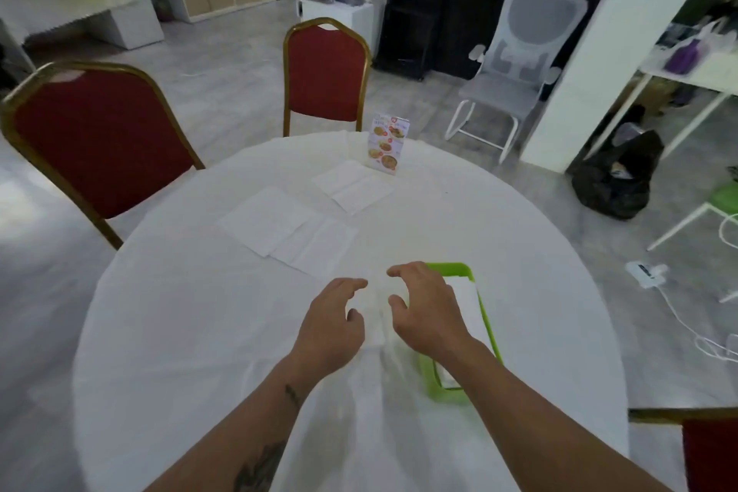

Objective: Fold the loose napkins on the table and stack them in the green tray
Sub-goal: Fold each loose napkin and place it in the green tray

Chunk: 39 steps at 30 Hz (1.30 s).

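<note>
A green tray (489, 322) sits on the white round table (199, 332), right of centre, with folded white napkins (465, 300) inside. My right hand (425, 310) hovers over the tray's left edge, fingers spread and curled. My left hand (331, 318) is beside it, fingers apart. Between the two hands lies a folded white napkin (373, 316); neither hand clearly grips it. Further away, two loose napkins overlap: one at the left (265, 222), one nearer (317, 246). A third loose napkin (351, 188) lies near the far edge.
A standing menu card (388, 144) is at the table's far side. Two red chairs with gold frames (100, 144) (325, 76) stand behind the table, and a third chair's back (709, 451) shows at the lower right. A white office chair (519, 64) is beyond.
</note>
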Motion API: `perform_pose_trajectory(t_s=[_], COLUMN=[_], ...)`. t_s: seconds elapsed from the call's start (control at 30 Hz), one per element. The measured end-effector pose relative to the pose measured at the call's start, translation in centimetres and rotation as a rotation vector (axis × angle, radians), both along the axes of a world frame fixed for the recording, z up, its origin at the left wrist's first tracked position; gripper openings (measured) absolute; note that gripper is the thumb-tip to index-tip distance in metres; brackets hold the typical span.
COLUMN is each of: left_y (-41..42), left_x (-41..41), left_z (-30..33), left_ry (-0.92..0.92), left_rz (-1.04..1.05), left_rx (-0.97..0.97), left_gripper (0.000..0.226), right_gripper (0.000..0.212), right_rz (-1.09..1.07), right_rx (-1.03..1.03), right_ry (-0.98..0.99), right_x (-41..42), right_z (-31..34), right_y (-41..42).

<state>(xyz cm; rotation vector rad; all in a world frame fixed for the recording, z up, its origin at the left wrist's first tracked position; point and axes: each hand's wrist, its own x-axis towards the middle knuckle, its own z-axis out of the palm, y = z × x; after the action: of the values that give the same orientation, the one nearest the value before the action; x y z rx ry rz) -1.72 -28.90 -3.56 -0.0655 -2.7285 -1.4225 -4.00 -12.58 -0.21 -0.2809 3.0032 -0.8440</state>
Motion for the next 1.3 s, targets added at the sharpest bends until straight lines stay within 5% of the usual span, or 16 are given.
perform_pose_trajectory(t_s=[0.47,1.0,1.3], left_y=[-7.5,-15.2,-16.6], left_x=[-6.1,-13.7,-15.4], left_z=[-5.0,-8.9,-9.2], left_ry=[-0.188,-0.291,-0.113], left_rz=[0.273,0.356,0.503], left_rx=[-0.024,-0.51,-0.402], left_gripper=[0.046,0.056,0.014], right_gripper=[0.061,0.071,0.062], right_rz=[0.118,0.219,0.223], right_rx=[0.14,0.287,0.354], right_ry=[-0.372,-0.21,-0.14], right_x=[-5.9,-12.6,-13.3], right_z=[-6.0,-9.5,-11.0], right_y=[-5.5,-13.8,-14.7])
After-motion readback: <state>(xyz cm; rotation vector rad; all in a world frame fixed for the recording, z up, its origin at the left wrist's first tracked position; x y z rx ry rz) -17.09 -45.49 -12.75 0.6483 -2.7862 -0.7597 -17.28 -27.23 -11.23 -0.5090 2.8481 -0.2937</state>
